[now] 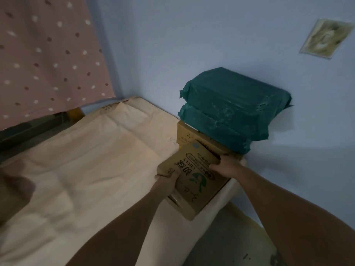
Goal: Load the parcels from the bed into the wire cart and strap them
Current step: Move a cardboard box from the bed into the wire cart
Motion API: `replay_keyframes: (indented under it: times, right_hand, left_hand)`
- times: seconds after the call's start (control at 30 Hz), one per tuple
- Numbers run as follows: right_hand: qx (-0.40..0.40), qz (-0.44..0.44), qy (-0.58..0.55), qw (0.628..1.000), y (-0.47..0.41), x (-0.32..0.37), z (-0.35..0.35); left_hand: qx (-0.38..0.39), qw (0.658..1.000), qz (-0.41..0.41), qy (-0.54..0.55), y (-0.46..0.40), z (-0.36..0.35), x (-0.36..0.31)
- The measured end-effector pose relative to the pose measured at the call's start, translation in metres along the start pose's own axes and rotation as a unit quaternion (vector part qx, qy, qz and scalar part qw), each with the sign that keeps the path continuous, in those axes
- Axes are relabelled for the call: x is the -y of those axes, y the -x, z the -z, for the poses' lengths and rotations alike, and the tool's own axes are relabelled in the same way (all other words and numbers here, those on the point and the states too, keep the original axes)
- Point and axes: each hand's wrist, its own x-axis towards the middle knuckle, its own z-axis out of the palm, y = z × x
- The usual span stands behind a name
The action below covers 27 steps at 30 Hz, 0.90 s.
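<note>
A brown cardboard box (194, 175) with green print lies tilted at the corner of the bed (86, 160). My left hand (167, 182) grips its left edge, thumb on top. My right hand (227, 165) grips its far right corner. Behind it a second cardboard box (189, 134) sits on the bed against the wall. Two dark green plastic-wrapped parcels are stacked on that box, the upper one (236, 89) over the lower one (221, 127). The wire cart is not in view.
A beige sheet covers the bed. A blue wall (192, 35) runs behind the parcels, with a picture (326, 38) stuck on it at upper right. A pink dotted curtain (48, 54) hangs at upper left. Grey floor (230, 237) lies beside the bed.
</note>
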Motion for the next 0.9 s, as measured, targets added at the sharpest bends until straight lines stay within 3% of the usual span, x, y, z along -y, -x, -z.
replay_keyframes:
  times: [0.23,0.4,0.53,0.63,0.77,0.9]
  right_hand:
    - [0.021,0.054,-0.171,0.984,0.036,0.018,0.034]
    - [-0.026,0.095,-0.329,0.939,0.072,0.028,0.065]
    - [0.092,0.108,-0.509,0.849,0.102,0.016,0.069]
    - [0.108,0.089,-0.606,0.783,0.123,0.000,0.060]
    - [0.058,0.035,-0.597,0.800,0.154,-0.030,0.051]
    - [0.017,0.026,-0.618,0.786,0.203,-0.074,0.053]
  left_hand:
    - [-0.052,0.996,-0.077,0.005,0.028,0.062,-0.045]
    - [0.034,0.992,-0.117,0.044,0.049,0.111,-0.088]
    - [0.102,0.984,-0.136,0.056,0.068,0.126,-0.116]
    - [0.121,0.981,-0.144,0.054,0.085,0.115,-0.125]
    - [0.099,0.987,-0.128,0.019,0.114,0.081,-0.125]
    - [0.171,0.975,-0.126,0.059,0.149,0.031,-0.120]
